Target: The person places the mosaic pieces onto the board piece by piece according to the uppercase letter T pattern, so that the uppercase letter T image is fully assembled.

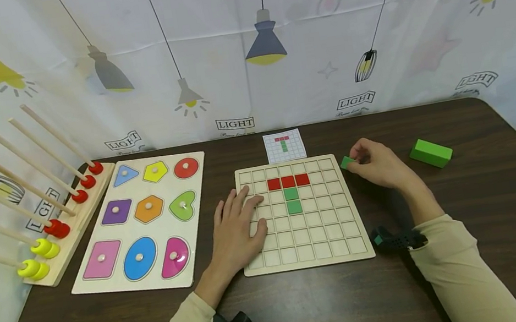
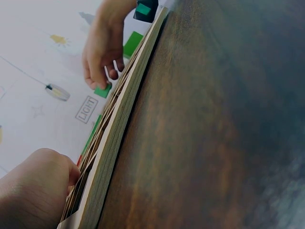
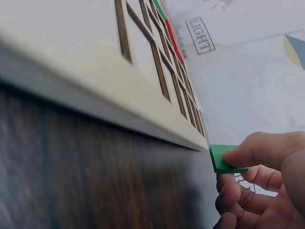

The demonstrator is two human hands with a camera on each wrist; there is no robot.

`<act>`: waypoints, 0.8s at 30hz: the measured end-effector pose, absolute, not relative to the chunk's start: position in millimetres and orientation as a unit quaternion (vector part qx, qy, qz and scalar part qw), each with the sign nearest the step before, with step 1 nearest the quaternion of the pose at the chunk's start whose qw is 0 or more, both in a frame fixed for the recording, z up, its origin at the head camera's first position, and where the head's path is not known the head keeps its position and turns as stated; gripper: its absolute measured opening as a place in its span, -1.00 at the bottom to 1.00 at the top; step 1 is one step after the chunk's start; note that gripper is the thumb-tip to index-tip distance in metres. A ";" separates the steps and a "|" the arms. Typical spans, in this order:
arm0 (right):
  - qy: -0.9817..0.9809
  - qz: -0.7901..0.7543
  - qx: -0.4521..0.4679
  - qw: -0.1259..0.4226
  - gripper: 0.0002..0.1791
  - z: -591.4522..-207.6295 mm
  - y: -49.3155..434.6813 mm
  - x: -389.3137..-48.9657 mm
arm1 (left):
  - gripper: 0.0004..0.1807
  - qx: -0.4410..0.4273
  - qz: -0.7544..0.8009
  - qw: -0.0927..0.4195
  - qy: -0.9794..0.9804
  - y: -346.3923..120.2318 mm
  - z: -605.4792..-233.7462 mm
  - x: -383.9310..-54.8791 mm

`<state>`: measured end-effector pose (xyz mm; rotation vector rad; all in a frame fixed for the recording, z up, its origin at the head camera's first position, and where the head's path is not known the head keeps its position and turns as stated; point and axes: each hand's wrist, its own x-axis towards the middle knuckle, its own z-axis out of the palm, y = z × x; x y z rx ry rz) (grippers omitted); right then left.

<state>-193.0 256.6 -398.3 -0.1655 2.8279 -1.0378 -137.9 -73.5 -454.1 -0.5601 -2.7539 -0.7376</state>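
Note:
A wooden grid board (image 1: 306, 237) lies mid-table, with three red tiles (image 1: 288, 182) in a row and two green tiles (image 1: 293, 200) below the middle one. My left hand (image 1: 238, 230) rests on the board's left side, fingers spread. In my right hand (image 1: 378, 162), just off the board's upper right edge, a green square tile (image 3: 220, 157) is pinched between thumb and fingers. The left wrist view also shows this green tile (image 2: 102, 90) beyond the board's edge. Behind the board lies a pattern card (image 1: 293, 150) with a red and green T.
A green block (image 1: 431, 153) lies right of my right hand. On the left are a shape puzzle board (image 1: 155, 279) with knobbed pieces and a wooden peg stand (image 1: 79, 224) with red and yellow beads. A printed curtain (image 1: 306, 81) hangs behind the dark table (image 1: 310, 309).

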 end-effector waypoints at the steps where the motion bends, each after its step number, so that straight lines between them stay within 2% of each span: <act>1: 0.935 -0.345 -0.057 0.064 -0.66 -398.2 255.5 -192.8 | -0.58 -0.192 -0.253 0.118 -0.941 -73.4 -453.9 -137.7; 24: 0.920 -0.358 -0.120 0.105 -0.78 -390.3 228.2 -191.2 | -0.59 -0.191 -0.256 0.122 -0.940 -73.6 -455.0 -137.5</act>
